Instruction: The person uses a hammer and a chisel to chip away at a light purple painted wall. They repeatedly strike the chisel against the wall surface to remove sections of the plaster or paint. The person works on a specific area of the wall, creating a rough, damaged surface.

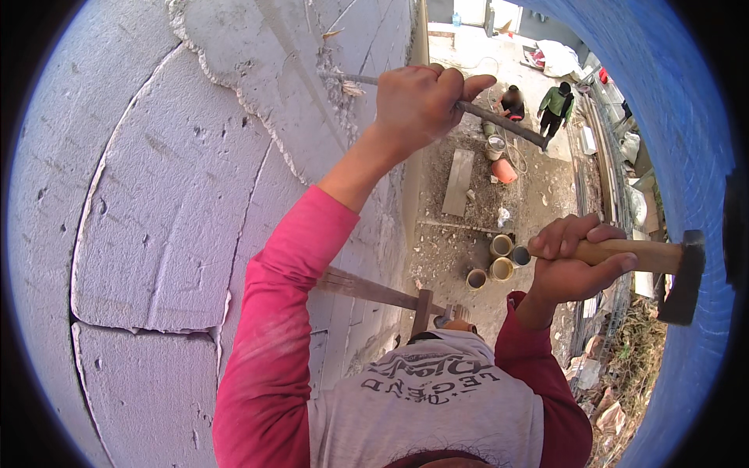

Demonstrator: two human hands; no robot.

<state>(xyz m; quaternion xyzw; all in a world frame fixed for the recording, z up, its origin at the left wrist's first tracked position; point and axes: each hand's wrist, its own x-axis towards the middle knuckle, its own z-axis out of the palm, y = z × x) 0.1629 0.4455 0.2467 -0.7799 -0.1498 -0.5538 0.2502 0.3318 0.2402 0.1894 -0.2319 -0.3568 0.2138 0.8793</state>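
Note:
My left hand is closed around a long metal chisel, whose far end meets a chipped, crumbly strip in the pale grey block wall. My right hand grips the wooden handle of a hammer; its dark steel head points out to the right, apart from the chisel, whose near end is higher up.
A wooden beam juts from the wall below me, high above the ground. Down there are two people, several buckets, a board and a red container. Blue mesh netting runs along the right.

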